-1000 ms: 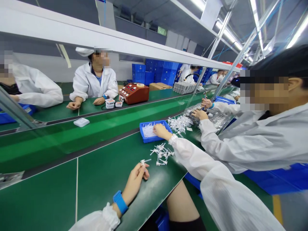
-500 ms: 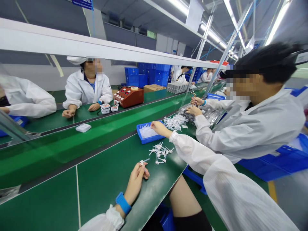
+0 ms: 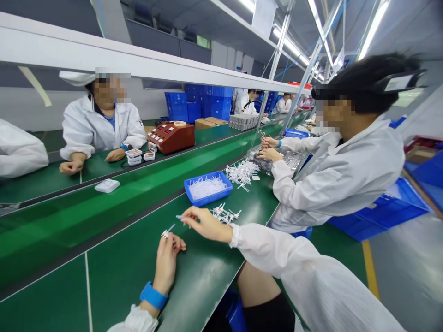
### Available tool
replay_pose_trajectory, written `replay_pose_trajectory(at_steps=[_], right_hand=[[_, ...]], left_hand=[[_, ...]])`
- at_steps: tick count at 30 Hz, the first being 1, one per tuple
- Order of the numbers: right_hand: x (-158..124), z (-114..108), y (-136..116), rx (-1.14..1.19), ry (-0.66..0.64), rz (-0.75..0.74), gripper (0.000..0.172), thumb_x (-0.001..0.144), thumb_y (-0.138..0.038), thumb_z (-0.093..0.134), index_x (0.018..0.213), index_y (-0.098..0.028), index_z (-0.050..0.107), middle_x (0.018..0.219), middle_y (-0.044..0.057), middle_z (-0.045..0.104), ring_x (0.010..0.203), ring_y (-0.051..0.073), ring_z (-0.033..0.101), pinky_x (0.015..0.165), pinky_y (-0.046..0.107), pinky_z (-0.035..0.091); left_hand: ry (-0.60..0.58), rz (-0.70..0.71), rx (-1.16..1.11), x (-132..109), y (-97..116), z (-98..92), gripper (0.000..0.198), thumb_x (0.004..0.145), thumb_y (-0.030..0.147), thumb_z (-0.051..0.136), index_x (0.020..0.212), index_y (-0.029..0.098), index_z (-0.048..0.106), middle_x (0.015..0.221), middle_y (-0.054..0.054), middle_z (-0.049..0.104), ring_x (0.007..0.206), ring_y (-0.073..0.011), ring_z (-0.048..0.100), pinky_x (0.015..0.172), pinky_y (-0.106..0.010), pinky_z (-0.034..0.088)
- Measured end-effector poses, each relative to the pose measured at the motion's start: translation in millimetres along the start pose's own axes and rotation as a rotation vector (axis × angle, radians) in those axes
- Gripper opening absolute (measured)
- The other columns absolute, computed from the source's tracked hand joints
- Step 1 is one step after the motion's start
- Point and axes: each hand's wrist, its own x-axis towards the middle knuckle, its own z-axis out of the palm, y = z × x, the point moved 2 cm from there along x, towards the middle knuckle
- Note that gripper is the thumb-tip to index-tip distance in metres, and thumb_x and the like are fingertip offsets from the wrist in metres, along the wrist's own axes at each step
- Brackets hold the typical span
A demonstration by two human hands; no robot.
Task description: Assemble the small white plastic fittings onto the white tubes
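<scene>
My left hand (image 3: 168,258), with a blue band at the wrist, pinches a small white plastic part (image 3: 167,232) that has a thin clear tube sticking up. To its right, my right hand (image 3: 206,223) holds a short clear tube (image 3: 179,217) between thumb and forefinger. The two hands are apart, above the green table (image 3: 131,258). Beyond my right hand sits a blue tray (image 3: 208,199) full of clear tubes (image 3: 207,186). A small pile of white parts with tubes (image 3: 224,214) lies just behind my right wrist.
A larger pile of white parts (image 3: 242,173) lies right of the tray, near a co-worker (image 3: 332,170) handling small items. Across the green belt (image 3: 69,210), another person (image 3: 100,122) sits beside a red-brown control box (image 3: 171,137). A white case (image 3: 107,186) lies on the belt.
My right hand has moved from the blue tray back toward my left hand, with a clear tube in its fingers. The camera view has shifted to the right. My left hand still holds the white part.
</scene>
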Motion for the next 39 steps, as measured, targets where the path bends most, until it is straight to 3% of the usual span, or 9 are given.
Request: replay_pose_trajectory(at_steps=[3, 8, 12, 15, 24, 29, 35, 39], right_hand=[[-24.3, 20.5, 9.8, -0.079, 0.003, -0.040, 0.021, 0.095, -0.031, 0.049, 0.103, -0.013, 0.057, 0.079, 0.004, 0.068, 0.071, 0.013, 0.064, 0.066, 0.022, 0.049], [-35.5, 40.5, 17.2, -0.268, -0.113, -0.185, 0.021, 0.095, -0.030, 0.047, 0.099, -0.015, 0.060, 0.091, 0.007, 0.071, 0.082, 0.016, 0.067, 0.076, 0.024, 0.048], [-28.7, 36.1, 17.7, -0.274, -0.096, -0.088, 0.021, 0.095, -0.032, 0.048, 0.100, -0.015, 0.058, 0.086, 0.004, 0.072, 0.074, 0.014, 0.069, 0.067, 0.020, 0.048], [-25.5, 32.7, 16.2, -0.302, -0.120, -0.035, 0.017, 0.094, -0.032, 0.050, 0.098, -0.017, 0.059, 0.089, 0.002, 0.073, 0.077, 0.016, 0.070, 0.067, 0.021, 0.048], [-26.6, 28.7, 15.6, -0.301, -0.076, 0.059, 0.022, 0.097, -0.036, 0.045, 0.104, -0.019, 0.057, 0.090, 0.003, 0.073, 0.079, 0.016, 0.071, 0.067, 0.021, 0.047], [-26.6, 26.7, 16.4, -0.326, -0.083, 0.052, 0.019, 0.097, -0.033, 0.046, 0.104, -0.018, 0.055, 0.096, 0.005, 0.073, 0.088, 0.020, 0.071, 0.071, 0.024, 0.049], [-28.3, 23.5, 17.3, -0.327, -0.080, 0.046, 0.018, 0.097, -0.033, 0.046, 0.103, -0.019, 0.054, 0.094, 0.004, 0.073, 0.086, 0.018, 0.071, 0.069, 0.023, 0.048], [-28.9, 24.0, 17.8, -0.370, -0.114, 0.026, 0.019, 0.097, -0.035, 0.045, 0.103, -0.020, 0.055, 0.096, 0.004, 0.072, 0.086, 0.019, 0.070, 0.069, 0.024, 0.048]], left_hand=[[-0.023, -0.002, -0.059, 5.2, 4.6, -1.3, 0.043, 0.080, 0.048, 0.061, 0.060, 0.019, 0.036, 0.053, 0.006, 0.036, 0.050, -0.0105, 0.041, 0.052, -0.025, 0.042], [0.072, 0.116, 0.068, 5.1, 8.5, -7.0, 0.040, 0.077, 0.052, 0.064, 0.063, 0.018, 0.046, 0.063, 0.003, 0.045, 0.057, -0.0118, 0.044, 0.053, -0.024, 0.042], [0.097, 0.151, 0.297, 3.5, 9.2, -10.0, 0.042, 0.076, 0.060, 0.061, 0.079, 0.018, 0.058, 0.072, 0.000, 0.054, 0.063, -0.0141, 0.051, 0.058, -0.026, 0.046], [0.133, 0.164, 0.387, 5.6, 9.5, -12.5, 0.044, 0.073, 0.059, 0.065, 0.083, 0.016, 0.061, 0.075, -0.001, 0.058, 0.066, -0.0150, 0.055, 0.063, -0.027, 0.049], [0.143, 0.159, 0.385, 7.8, 6.3, -19.2, 0.042, 0.076, 0.056, 0.064, 0.085, 0.015, 0.059, 0.092, -0.007, 0.066, 0.070, -0.0171, 0.063, 0.068, -0.031, 0.056], [0.150, 0.138, 0.419, 7.4, 9.1, -14.8, 0.040, 0.068, 0.049, 0.074, 0.077, 0.017, 0.052, 0.090, -0.008, 0.067, 0.084, -0.0222, 0.066, 0.076, -0.034, 0.058], [0.121, 0.087, 0.410, 8.0, 12.5, -8.2, 0.043, 0.060, 0.049, 0.078, 0.078, 0.016, 0.058, 0.089, -0.009, 0.068, 0.089, -0.0258, 0.066, 0.086, -0.041, 0.055], [0.211, 0.089, 0.493, 7.1, 13.1, -9.7, 0.048, 0.057, 0.054, 0.078, 0.078, 0.015, 0.064, 0.086, -0.009, 0.068, 0.087, -0.0277, 0.065, 0.089, -0.044, 0.052]])
